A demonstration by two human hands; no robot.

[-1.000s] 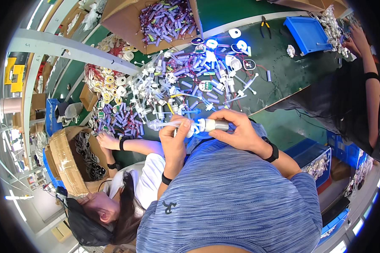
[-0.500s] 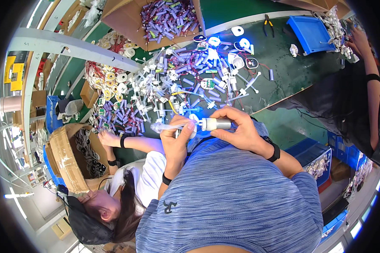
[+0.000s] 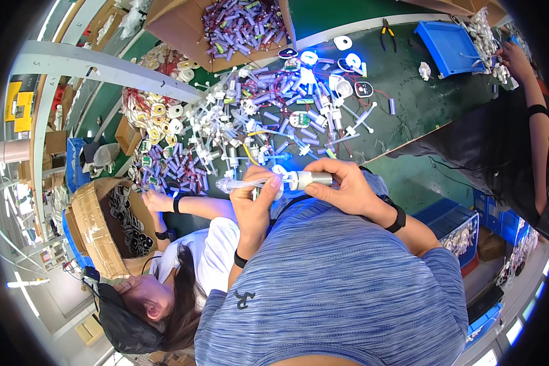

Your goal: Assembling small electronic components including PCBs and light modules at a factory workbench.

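Green bench is covered at centre by a loose pile of white plastic fittings and lilac cells. White-and-grey cylinder is held just in front of the striped blue shirt, by the near bench edge. Its grey end is pinched between thumb and fingers of the right hand. Clear tubing is pinched by thumb and forefinger of the left hand, rounded end poking out leftward. Whether tubing and cylinder are joined can't be told. More cells are held in a cardboard box at the back. Pliers are laid beside a blue tray, back right.
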